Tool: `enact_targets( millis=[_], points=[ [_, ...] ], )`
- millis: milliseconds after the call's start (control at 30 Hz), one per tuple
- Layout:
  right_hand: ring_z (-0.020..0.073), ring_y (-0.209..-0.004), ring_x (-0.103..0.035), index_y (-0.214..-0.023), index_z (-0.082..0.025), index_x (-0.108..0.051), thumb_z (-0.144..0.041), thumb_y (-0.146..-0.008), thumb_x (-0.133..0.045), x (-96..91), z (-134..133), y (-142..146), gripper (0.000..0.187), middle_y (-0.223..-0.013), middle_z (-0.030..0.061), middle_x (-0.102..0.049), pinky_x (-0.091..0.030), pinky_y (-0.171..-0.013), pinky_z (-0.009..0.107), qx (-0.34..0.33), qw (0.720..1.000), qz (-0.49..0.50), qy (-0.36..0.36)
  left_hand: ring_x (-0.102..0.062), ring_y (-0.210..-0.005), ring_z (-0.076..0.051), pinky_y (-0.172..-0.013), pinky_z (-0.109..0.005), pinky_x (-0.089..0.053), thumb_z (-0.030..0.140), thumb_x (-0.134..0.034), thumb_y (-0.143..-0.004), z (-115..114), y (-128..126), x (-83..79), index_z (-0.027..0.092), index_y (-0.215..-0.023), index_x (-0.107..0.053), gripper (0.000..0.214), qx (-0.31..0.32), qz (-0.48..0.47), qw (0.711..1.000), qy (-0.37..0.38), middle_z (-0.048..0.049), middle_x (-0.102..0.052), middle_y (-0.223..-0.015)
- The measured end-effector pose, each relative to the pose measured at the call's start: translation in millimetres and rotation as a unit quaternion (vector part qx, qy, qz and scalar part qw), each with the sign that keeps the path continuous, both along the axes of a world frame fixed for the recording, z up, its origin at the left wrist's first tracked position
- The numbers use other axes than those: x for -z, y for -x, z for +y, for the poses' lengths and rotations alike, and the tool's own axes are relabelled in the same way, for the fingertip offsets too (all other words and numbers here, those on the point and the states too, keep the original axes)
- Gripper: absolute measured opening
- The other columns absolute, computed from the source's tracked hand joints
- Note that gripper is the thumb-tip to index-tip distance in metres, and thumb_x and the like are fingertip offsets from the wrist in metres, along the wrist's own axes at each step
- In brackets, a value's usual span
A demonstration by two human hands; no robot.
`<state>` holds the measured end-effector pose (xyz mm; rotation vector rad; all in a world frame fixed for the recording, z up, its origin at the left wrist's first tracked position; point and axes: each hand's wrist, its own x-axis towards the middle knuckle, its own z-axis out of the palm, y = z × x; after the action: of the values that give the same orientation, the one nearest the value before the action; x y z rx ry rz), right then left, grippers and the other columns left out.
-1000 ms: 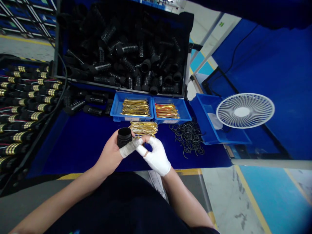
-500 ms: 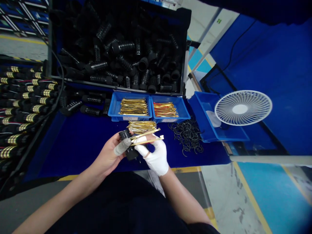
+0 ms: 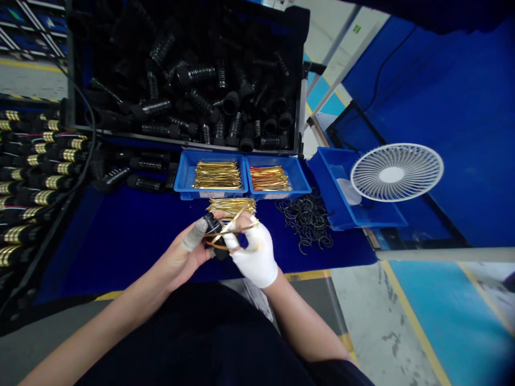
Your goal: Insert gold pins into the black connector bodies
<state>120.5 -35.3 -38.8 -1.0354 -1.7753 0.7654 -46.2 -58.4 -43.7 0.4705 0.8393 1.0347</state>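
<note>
My left hand (image 3: 183,256), its forefinger wrapped in grey tape, grips a small black ribbed sleeve (image 3: 212,225) in front of my chest. My right hand (image 3: 254,256), in a white glove, pinches thin gold strips (image 3: 231,228) that cross over the black part and bend around it. Just beyond my hands a loose bundle of gold strips (image 3: 231,206) lies on the blue mat (image 3: 132,236).
Two small blue trays hold gold strips (image 3: 217,175) and gold-red strips (image 3: 270,178). A big black crate (image 3: 185,80) of black ribbed parts stands behind. Finished parts with gold bands (image 3: 28,182) are stacked left. Black rings (image 3: 308,220), a blue bin (image 3: 354,209) and a white fan (image 3: 396,171) sit right.
The black sleeve was upright in my left hand; it has been tipped over, and my right hand brought gold strips to it and now bends them around it.
</note>
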Motion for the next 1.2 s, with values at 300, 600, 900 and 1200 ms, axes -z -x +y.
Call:
enact_targets(
  millis=[300,600,900,1200],
  points=[
    [0.0164,-0.069,-0.058,-0.075,-0.022,-0.055,-0.023,-0.085,-0.062,7.5,7,-14,0.011,-0.071,-0.0022,-0.06,-0.046,-0.071,0.029,0.016,0.99,0.004,0.139,-0.069,-0.077,-0.017,-0.069,-0.025,-0.058,0.031,-0.09,-0.07,-1,-2,-0.5,0.018,-0.1,-0.073,0.038,-0.002,0.007,1.0,-0.002,-0.0041,-0.073,-0.089],
    [0.0177,-0.07,-0.059,-0.076,-0.025,-0.064,-0.037,-0.091,-0.064,14.8,-5,-28,0.019,-0.075,0.0018,-0.065,-0.046,-0.071,0.031,-0.143,0.987,-0.064,0.031,-0.07,-0.067,-0.019,-0.062,-0.025,-0.057,0.033,-0.098,-0.054,3,-5,9.1,0.013,-0.088,-0.075,0.045,0.037,0.044,0.998,0.036,-0.0072,-0.075,-0.078],
    [0.012,-0.041,-0.026,-0.063,-0.025,-0.042,-0.055,-0.102,-0.039,-6.4,-16,-24,0.049,-0.052,-0.0067,-0.026,-0.031,-0.047,0.029,0.079,0.911,0.387,0.119,-0.074,-0.082,-0.024,-0.072,-0.031,-0.058,0.033,-0.095,-0.061,-2,3,20.6,0.013,-0.098,-0.07,0.049,-0.049,0.142,0.988,0.038,-0.012,-0.078,-0.095],
    [0.011,-0.037,-0.021,-0.06,-0.025,-0.04,-0.067,-0.09,-0.054,8.9,-9,25,0.053,-0.045,-0.0075,-0.022,-0.028,-0.042,0.027,0.072,0.843,0.496,0.194,-0.07,-0.083,-0.022,-0.072,-0.027,-0.053,0.033,-0.091,-0.066,-7,-1,39.9,0.014,-0.101,-0.073,0.043,-0.024,0.185,0.982,0.005,-0.0089,-0.077,-0.096]
  ],
)
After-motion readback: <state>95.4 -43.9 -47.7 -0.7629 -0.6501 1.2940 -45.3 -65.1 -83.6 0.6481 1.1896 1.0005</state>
